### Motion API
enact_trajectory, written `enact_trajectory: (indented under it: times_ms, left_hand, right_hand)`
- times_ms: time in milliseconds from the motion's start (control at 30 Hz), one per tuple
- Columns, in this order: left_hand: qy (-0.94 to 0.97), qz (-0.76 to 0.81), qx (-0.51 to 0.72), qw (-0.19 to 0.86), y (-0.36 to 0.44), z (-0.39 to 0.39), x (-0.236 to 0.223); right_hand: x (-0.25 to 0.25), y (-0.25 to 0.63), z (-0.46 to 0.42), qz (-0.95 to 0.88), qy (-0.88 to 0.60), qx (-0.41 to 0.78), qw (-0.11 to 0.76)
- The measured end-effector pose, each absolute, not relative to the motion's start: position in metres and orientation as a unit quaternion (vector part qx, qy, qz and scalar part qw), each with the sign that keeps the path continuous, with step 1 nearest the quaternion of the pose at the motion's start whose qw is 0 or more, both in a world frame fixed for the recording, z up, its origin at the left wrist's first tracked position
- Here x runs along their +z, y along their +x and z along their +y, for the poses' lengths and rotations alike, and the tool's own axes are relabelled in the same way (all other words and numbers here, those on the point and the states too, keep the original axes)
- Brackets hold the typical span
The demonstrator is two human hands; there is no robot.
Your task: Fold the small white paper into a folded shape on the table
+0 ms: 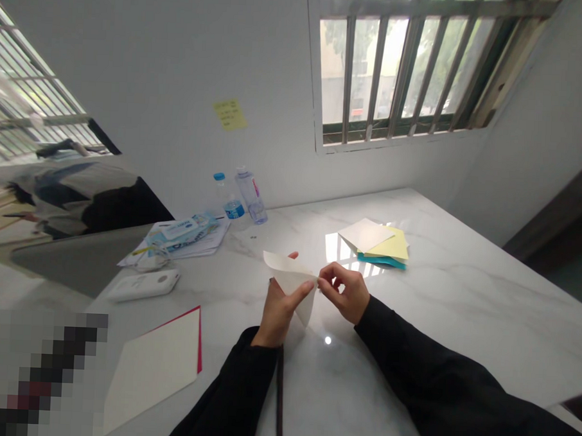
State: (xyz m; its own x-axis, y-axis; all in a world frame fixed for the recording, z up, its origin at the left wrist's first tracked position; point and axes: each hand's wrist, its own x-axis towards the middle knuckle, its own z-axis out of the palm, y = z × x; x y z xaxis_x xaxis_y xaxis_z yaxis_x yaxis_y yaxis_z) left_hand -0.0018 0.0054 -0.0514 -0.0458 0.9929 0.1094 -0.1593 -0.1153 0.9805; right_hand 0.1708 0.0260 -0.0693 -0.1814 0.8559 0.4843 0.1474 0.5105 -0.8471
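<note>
A small cream sheet of paper (288,276), curved and partly folded, is held above the marble-patterned table. My left hand (282,302) grips it from the near side, thumb on top and the other fingers behind it. With thumb and index finger, my right hand (344,290) pinches the paper's right corner. The far side of the sheet and most of my left fingers are hidden. Beyond my right hand lies a loose pile with a cream sheet (366,235), a yellow sheet (391,244) and a blue sheet (385,261).
At left lie a large cream sheet (157,360) over a red one, a white device (144,285), and papers with a blue-and-white packet (187,231). Two plastic bottles (251,194) stand by the wall. A yellow note (230,115) sticks there. Another person (79,199) sits beyond the partition.
</note>
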Motion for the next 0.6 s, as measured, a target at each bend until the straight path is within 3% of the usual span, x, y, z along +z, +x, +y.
enact_trajectory:
  times_ms: [267, 433, 600]
  left_hand:
    - [0.48, 0.387, 0.56, 0.553, -0.001, 0.008, -0.048]
    - [0.469, 0.384, 0.561, 0.563, -0.007, 0.01, -0.041]
    - [0.559, 0.433, 0.521, 0.477, -0.013, 0.014, -0.046]
  right_hand:
    - [-0.074, 0.172, 0.045, -0.494, -0.39, 0.544, 0.555]
    - [-0.082, 0.18, 0.061, -0.441, -0.414, 0.576, 0.551]
    - [-0.086, 0.181, 0.064, -0.461, -0.419, 0.565, 0.541]
